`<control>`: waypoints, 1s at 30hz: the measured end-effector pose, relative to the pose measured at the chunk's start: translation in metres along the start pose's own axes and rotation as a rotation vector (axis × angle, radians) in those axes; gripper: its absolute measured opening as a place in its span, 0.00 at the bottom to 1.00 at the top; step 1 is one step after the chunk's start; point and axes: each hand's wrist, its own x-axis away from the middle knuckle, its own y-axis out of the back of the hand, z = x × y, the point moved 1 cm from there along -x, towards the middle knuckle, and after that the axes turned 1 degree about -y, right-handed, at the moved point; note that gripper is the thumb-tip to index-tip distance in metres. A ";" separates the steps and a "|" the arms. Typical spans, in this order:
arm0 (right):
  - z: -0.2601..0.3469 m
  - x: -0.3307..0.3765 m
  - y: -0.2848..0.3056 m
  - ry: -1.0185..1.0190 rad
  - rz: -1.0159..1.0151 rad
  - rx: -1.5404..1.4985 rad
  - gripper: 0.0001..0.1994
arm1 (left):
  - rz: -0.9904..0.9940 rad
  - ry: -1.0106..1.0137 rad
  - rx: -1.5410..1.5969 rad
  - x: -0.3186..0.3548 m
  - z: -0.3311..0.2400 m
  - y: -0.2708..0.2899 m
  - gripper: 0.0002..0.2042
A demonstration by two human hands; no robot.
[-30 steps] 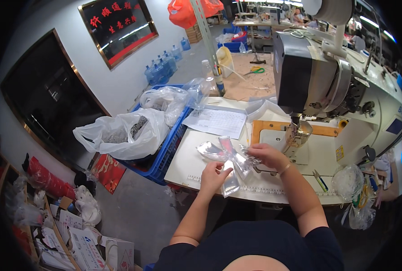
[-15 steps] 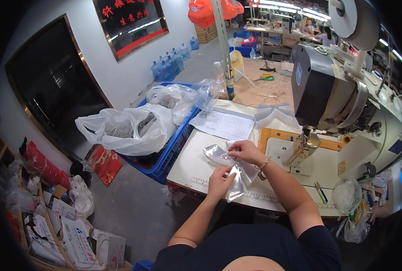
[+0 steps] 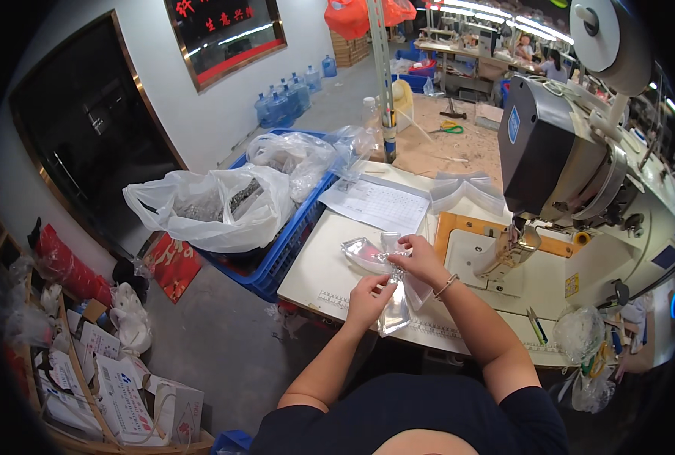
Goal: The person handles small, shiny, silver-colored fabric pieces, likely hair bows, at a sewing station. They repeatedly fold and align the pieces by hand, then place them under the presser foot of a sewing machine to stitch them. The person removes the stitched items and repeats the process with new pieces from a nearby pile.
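Observation:
A clear, shiny plastic piece (image 3: 395,312) with several flaps spreading from its middle lies over the near part of the sewing table (image 3: 314,262). My right hand (image 3: 421,262) pinches it at the middle, where the flaps meet. Just below and to the left, my left hand (image 3: 368,302) has thumb and fingertips closed on the same plastic, close to the right fingers. The exact spot under the fingertips is hidden. One flap points up-left past the right hand, another down toward the table's front edge.
The sewing machine (image 3: 553,144) stands right of my hands. A printed paper sheet (image 3: 379,205) and stacked translucent sheets (image 3: 466,192) lie beyond. Left is a blue crate (image 3: 276,282) with white plastic bags (image 3: 216,235). Snips (image 3: 537,326) lie near the front edge.
Both hands stay at the plastic piece with only small finger shifts. The whole view has turned slightly, so the machine sits a little farther right.

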 end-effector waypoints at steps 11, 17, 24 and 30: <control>0.043 0.008 0.012 0.024 -0.032 0.266 0.23 | -0.084 -0.154 -0.374 -0.006 -0.027 -0.008 0.11; 0.041 0.007 0.011 0.014 -0.050 0.263 0.22 | -0.115 -0.198 -0.364 -0.005 -0.025 -0.010 0.10; 0.009 0.000 0.009 -0.059 -0.047 0.037 0.29 | -0.121 -0.240 -0.360 -0.005 -0.027 -0.009 0.11; 0.006 0.009 0.018 -0.146 0.074 0.024 0.29 | -0.131 -0.224 -0.338 -0.003 -0.022 -0.009 0.13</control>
